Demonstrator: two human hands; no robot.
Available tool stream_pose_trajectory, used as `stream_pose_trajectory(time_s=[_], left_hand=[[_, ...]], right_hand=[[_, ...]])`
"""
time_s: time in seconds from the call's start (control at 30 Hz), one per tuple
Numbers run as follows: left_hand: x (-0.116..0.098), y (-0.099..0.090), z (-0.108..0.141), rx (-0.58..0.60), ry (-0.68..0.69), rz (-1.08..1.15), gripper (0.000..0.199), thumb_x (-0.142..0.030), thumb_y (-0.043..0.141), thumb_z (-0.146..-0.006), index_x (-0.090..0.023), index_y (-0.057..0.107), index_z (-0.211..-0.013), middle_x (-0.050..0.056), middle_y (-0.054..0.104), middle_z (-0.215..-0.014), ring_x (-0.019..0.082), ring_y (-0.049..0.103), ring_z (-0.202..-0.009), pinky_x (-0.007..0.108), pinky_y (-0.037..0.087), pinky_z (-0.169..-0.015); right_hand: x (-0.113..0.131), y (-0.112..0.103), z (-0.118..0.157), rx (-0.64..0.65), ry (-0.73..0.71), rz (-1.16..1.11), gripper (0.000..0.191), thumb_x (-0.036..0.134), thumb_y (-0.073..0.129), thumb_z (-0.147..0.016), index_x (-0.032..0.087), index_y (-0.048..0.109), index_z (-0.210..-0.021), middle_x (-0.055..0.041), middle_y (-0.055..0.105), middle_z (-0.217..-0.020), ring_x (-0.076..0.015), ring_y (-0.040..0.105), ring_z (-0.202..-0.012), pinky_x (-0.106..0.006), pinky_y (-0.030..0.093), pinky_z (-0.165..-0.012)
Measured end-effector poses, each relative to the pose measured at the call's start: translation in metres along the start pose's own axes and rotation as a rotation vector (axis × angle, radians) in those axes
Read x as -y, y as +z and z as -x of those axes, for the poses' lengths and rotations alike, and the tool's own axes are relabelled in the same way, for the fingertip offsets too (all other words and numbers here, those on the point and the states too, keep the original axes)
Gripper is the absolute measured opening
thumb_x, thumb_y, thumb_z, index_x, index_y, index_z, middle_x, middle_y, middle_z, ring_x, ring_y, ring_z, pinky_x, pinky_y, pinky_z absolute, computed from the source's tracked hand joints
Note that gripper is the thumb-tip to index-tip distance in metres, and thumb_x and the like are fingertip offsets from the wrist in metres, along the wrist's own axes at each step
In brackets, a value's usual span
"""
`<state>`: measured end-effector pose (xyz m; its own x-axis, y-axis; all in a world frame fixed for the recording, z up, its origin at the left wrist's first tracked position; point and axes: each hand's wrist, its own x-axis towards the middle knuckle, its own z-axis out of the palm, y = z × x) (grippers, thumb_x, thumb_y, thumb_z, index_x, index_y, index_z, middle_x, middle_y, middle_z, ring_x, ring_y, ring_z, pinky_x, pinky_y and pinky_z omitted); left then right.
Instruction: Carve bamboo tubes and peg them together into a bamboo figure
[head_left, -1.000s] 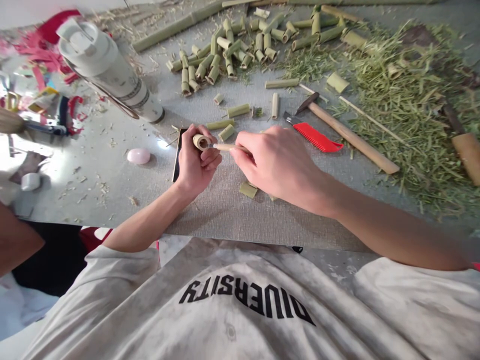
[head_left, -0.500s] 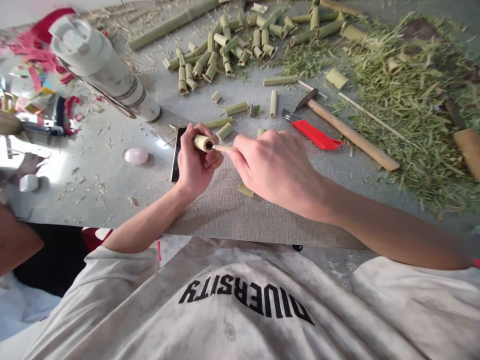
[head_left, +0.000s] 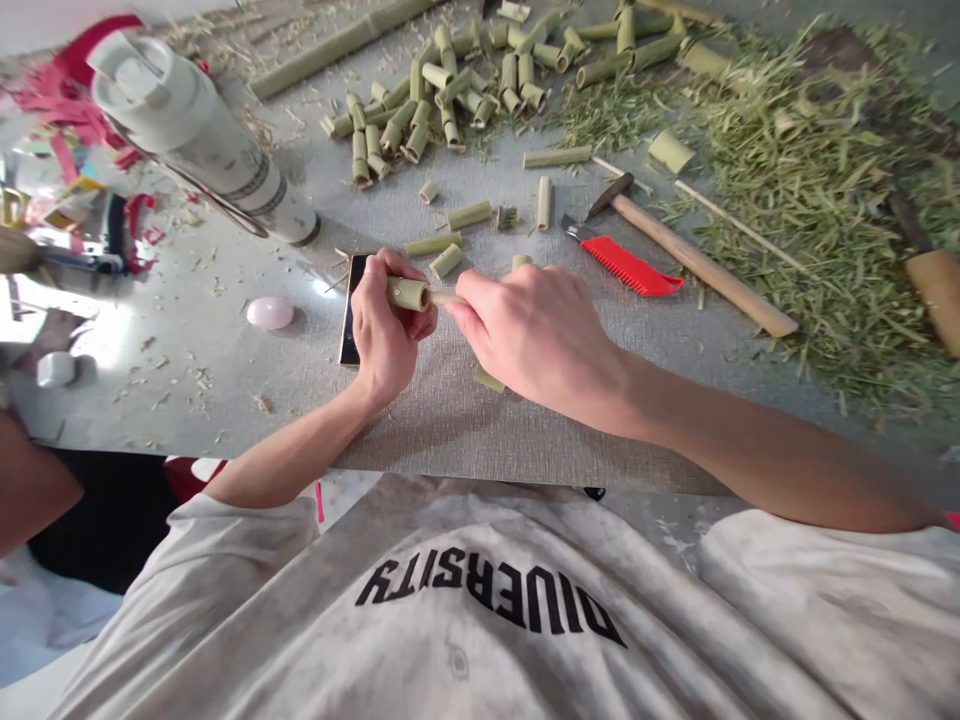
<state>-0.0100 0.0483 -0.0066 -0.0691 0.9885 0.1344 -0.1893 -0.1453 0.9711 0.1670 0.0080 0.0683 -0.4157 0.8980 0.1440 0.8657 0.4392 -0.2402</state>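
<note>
Wrapped round a short hollow bamboo piece [head_left: 407,293], my left hand [head_left: 385,325] is above a dark phone-like slab [head_left: 349,325] on the table. The piece's open end faces right. My right hand [head_left: 536,335] is closed on a thin wooden stick-like tool [head_left: 444,298], whose tip is inside the bamboo's open end and hidden. Short bamboo pieces lie just beyond the hands, one of them [head_left: 447,261] close to the bamboo I hold. Another flat bamboo piece [head_left: 489,379] lies partly under my right hand.
A white bottle [head_left: 217,150] stands at the left, near a pink oval object [head_left: 271,313]. Behind lie heaped bamboo pieces [head_left: 420,100]. A red-handled cutter [head_left: 630,266], a hammer [head_left: 697,255] and green shavings [head_left: 780,190] are at the right. A person's arm [head_left: 34,480] shows at the left edge.
The bamboo piece has turned so its open end points more directly right. The tool's metal tip, seen earlier at the opening, is now hidden inside. My right hand has shifted slightly left.
</note>
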Motion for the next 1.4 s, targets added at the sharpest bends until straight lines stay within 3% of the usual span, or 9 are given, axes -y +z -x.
stream_pose_trajectory(time_s=[0.13,0.3,0.47,0.63,0.93,1.2,1.4], left_hand=[[0.004,-0.002,-0.004,0.004,0.054,-0.035,0.065,-0.081,0.045,-0.112,-0.025,0.054,-0.081,-0.005,0.043,-0.055,0.009,0.023,-0.041,0.025,0.020,-0.041],[0.001,-0.004,-0.006,0.016,0.042,0.007,0.061,-0.076,0.046,-0.114,-0.026,0.054,-0.081,-0.007,0.035,-0.051,0.009,0.019,-0.040,0.025,0.019,-0.039],[-0.009,-0.003,-0.005,0.005,-0.101,0.057,0.050,-0.053,0.045,-0.118,-0.025,0.054,-0.078,-0.006,0.033,-0.051,0.009,0.019,-0.043,0.021,0.020,-0.042],[-0.012,-0.001,-0.004,-0.079,-0.201,0.133,0.050,-0.047,0.049,-0.118,-0.024,0.055,-0.074,-0.006,0.032,-0.051,0.009,0.018,-0.043,0.021,0.019,-0.043],[-0.010,0.002,-0.004,-0.087,-0.189,0.125,0.047,-0.042,0.050,-0.115,-0.023,0.055,-0.072,-0.006,0.028,-0.052,0.008,0.017,-0.042,0.020,0.017,-0.042],[-0.007,0.002,-0.002,-0.103,-0.187,0.128,0.042,-0.046,0.057,-0.111,-0.023,0.058,-0.076,-0.006,0.031,-0.054,0.008,0.017,-0.043,0.020,0.019,-0.041],[-0.005,0.001,-0.002,-0.113,-0.194,0.165,0.041,-0.038,0.054,-0.112,-0.023,0.057,-0.074,-0.005,0.032,-0.054,0.008,0.017,-0.044,0.021,0.019,-0.042]], right_hand=[[0.002,0.003,0.001,-0.003,-0.015,0.045,0.033,0.030,0.045,-0.122,0.016,0.075,-0.117,-0.0103,0.078,-0.083,-0.0216,0.065,-0.068,-0.035,0.020,-0.066],[-0.002,0.004,-0.007,0.023,-0.010,0.061,0.041,0.038,0.041,-0.124,0.017,0.076,-0.121,-0.0113,0.077,-0.084,-0.0240,0.067,-0.071,-0.035,0.019,-0.066],[-0.013,0.012,-0.014,0.028,-0.060,-0.009,0.046,0.043,0.039,-0.124,0.016,0.076,-0.120,-0.0097,0.075,-0.084,-0.0223,0.064,-0.070,-0.035,0.022,-0.067],[-0.014,0.017,-0.013,0.056,-0.055,-0.051,0.048,0.042,0.035,-0.124,0.015,0.075,-0.122,-0.0081,0.071,-0.081,-0.0209,0.058,-0.067,-0.035,0.025,-0.067],[-0.014,0.026,-0.013,0.022,-0.045,-0.170,0.047,0.038,0.040,-0.123,0.012,0.078,-0.113,-0.0060,0.068,-0.077,-0.0173,0.043,-0.063,-0.034,0.024,-0.067],[-0.012,0.029,-0.013,0.051,-0.008,-0.205,0.043,0.036,0.040,-0.121,0.014,0.074,-0.107,-0.0048,0.065,-0.076,-0.0177,0.045,-0.065,-0.033,0.023,-0.068],[-0.012,0.032,-0.012,0.044,0.004,-0.237,0.040,0.036,0.041,-0.120,0.016,0.071,-0.102,-0.0040,0.062,-0.074,-0.0175,0.046,-0.065,-0.033,0.022,-0.068]])
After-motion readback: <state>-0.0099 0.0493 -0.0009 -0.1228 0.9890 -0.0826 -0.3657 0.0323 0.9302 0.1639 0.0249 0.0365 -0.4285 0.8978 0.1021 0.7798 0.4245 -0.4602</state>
